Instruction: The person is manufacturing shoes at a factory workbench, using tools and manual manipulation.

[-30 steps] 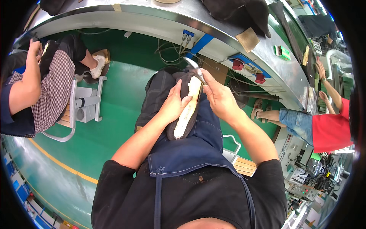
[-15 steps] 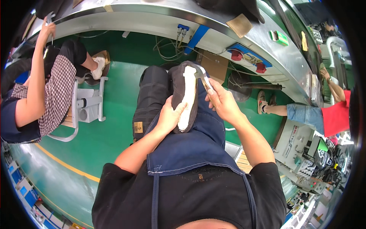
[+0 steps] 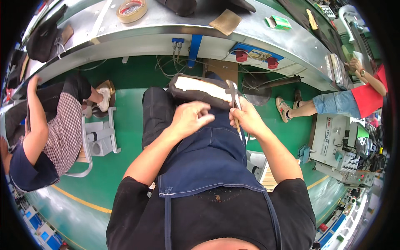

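Sole up across my lap lies a dark shoe upper with a long cream-coloured bottom. My right hand grips what looks like a hammer, its metal head at the right end of the shoe and its slim handle sticking out below my fist. Just on the near side of the shoe is my left hand, slightly blurred. Its fingers are loosely bent, the thumb stands apart, and nothing shows between them. A navy apron covers my lap.
A metal workbench runs along the far side, bearing a tape roll, a tan sheet and a green box. Cables and sockets hang below. One person sits left; another stands right.
The shoe has turned from lengthwise to crosswise on my lap. My left hand has let go of it. The hammer has shifted slightly right and nearer, its handle now pointing down.
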`<state>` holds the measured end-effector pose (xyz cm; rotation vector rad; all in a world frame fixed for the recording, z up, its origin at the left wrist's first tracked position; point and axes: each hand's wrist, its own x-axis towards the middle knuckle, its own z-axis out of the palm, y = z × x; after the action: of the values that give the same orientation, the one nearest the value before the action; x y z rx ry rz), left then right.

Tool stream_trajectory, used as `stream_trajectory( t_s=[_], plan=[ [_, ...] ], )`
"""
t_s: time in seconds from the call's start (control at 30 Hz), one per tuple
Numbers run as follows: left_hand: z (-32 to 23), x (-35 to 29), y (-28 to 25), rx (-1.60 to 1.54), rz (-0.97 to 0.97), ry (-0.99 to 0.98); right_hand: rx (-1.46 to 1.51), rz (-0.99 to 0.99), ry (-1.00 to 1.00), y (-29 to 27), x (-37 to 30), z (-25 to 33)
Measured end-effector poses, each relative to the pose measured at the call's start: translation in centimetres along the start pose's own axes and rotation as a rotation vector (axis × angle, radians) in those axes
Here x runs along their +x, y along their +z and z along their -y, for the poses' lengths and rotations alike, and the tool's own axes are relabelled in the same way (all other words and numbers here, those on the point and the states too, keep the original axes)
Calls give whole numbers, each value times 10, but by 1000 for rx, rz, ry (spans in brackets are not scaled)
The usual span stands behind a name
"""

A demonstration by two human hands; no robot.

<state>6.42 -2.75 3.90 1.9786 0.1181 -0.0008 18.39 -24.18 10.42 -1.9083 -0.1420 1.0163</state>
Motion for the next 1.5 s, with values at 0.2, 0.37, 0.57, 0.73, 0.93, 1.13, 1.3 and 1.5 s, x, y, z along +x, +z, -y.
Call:
stream_trajectory(
  t_s=[0.2,0.37,0.57,0.73,0.93,1.13,1.3,1.5],
  plan=[
    [-3,101,-38,647,-276,237,-18,52,53,-15,10,11],
    [18,122,-32,653,-188,19,85,207,-10,-16,24,26],
    [23,118,-31,613,-196,79,229,345,169,-2,83,54],
    [4,101,-39,555,-47,30,-62,327,191,-7,96,69],
    [4,84,-19,700,-95,101,-461,22,-237,27,61,35],
    [17,76,-8,779,-177,250,-448,440,41,-19,65,66],
    [27,71,2,833,-277,274,-713,61,-321,-29,53,83],
    [34,68,7,744,-355,360,-701,-98,-333,1,60,53]
  ],
)
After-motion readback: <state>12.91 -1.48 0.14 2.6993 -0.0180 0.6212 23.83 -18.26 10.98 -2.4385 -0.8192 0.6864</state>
